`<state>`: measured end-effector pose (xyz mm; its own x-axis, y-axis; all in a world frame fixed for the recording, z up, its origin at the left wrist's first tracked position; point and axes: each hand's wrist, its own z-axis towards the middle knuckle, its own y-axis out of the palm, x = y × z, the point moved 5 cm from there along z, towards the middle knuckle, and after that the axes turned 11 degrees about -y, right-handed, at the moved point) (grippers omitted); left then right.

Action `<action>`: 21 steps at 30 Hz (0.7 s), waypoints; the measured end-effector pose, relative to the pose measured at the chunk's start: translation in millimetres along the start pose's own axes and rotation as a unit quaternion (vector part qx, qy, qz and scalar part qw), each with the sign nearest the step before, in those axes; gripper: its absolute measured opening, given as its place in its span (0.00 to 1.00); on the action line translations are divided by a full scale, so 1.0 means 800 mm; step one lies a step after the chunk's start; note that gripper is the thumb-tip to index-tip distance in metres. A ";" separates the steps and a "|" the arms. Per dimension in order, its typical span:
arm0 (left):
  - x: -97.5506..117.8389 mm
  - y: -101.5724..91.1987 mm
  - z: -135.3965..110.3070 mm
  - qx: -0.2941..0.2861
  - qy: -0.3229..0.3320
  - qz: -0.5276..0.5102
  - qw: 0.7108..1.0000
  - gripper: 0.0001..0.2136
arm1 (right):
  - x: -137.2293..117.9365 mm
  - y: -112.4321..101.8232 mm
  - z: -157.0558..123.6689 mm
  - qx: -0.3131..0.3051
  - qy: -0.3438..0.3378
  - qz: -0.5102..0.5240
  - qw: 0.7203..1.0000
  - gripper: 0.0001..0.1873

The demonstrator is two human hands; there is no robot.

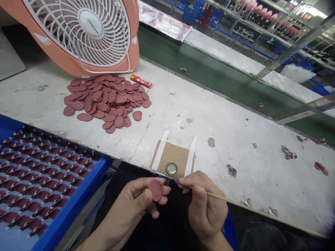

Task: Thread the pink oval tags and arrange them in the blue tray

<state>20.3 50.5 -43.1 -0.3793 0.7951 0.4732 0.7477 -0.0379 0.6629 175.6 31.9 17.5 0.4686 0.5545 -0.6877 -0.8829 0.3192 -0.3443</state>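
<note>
My left hand [142, 198] pinches a flat, dull-red oval piece [155, 190] with a few small marks on its face, held just off the table's front edge. In my right hand [206, 205] is a thin wooden stick [216, 196], gripped near its end; a small purple spot shows at the fingertips. The two hands are apart. Just beyond them, a bottle cap [172, 169] lies hollow side up on a piece of cardboard [174, 153] with two white tape strips. Farther left, a heap of similar red oval pieces [110, 97] covers part of the table.
An orange fan [134, 52] stands behind the heap, beside a small red-and-yellow packet [141, 81]. At left, a blue tray [86, 205] holds rows of small dark-red pieces. Scraps [231, 170] dot the white table [261, 174]. A green belt [222, 76] runs behind it.
</note>
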 end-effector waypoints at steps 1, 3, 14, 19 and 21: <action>0.000 0.000 0.000 0.003 -0.001 0.000 1.000 0.13 | 0.008 0.002 0.000 -0.018 0.004 -0.027 0.999 0.13; 0.001 0.000 0.001 0.007 -0.003 -0.002 1.000 0.13 | 0.020 0.005 -0.001 -0.036 -0.001 -0.058 0.998 0.11; -0.002 -0.003 0.002 0.005 -0.003 0.003 1.000 0.13 | -0.001 -0.005 -0.003 0.006 0.023 0.038 0.999 0.14; 0.000 0.002 0.003 -0.011 0.010 0.010 1.000 0.14 | -0.024 0.001 0.004 -0.011 -0.016 0.100 0.995 0.15; 0.000 0.004 0.002 -0.019 0.013 0.012 1.000 0.14 | -0.025 0.005 0.006 -0.021 -0.019 0.098 0.995 0.15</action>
<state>23.5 51.6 -41.9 -0.3756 0.7782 0.5034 0.7361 -0.0795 0.6722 163.0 25.9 32.6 0.2877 0.6311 -0.7204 -0.9574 0.1702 -0.2332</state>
